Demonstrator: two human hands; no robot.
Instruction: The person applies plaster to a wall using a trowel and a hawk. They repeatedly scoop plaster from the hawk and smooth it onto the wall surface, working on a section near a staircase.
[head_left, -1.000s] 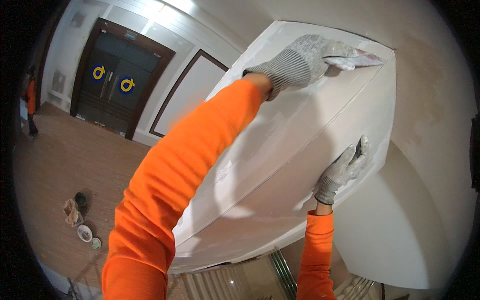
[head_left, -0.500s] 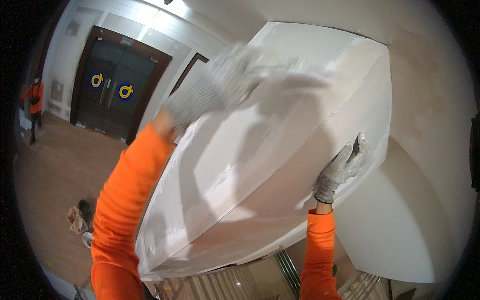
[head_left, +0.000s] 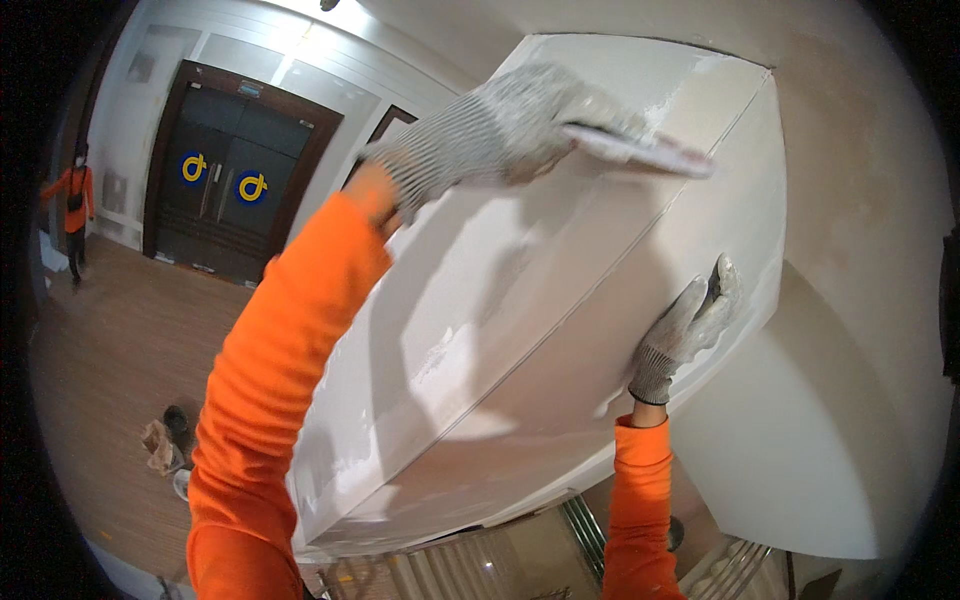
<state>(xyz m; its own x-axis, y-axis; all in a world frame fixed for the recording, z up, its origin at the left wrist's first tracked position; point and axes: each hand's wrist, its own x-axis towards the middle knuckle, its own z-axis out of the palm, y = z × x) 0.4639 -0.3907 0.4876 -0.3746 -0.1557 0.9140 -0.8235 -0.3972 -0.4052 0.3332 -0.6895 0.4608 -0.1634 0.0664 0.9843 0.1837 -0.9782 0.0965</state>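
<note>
My left hand (head_left: 530,120), in a grey knit work glove, grips a thin, flat, pale sanding pad (head_left: 655,153) that juts out to the right of the fingers. It is held over the upper part of a large whitish drywall panel (head_left: 560,250), which has a long diagonal seam and patches of white filler. Whether the pad's whole face touches the surface is hidden. Lower down and to the right, my right hand (head_left: 688,325), gloved alike, lies against the panel near its right edge, thumb and fingers apart, with a dark patch between them.
Dark glass double doors (head_left: 230,175) stand at the far left. A person in orange (head_left: 76,210) is near the left wall. A bag (head_left: 160,447), a dark bucket (head_left: 176,420) and a pale container sit on the floor (head_left: 120,340). Metal railings (head_left: 735,570) show below.
My left hand has moved to the right with the pad, and its blur is gone. My right hand stays at about the same place. The view has shifted slightly.
</note>
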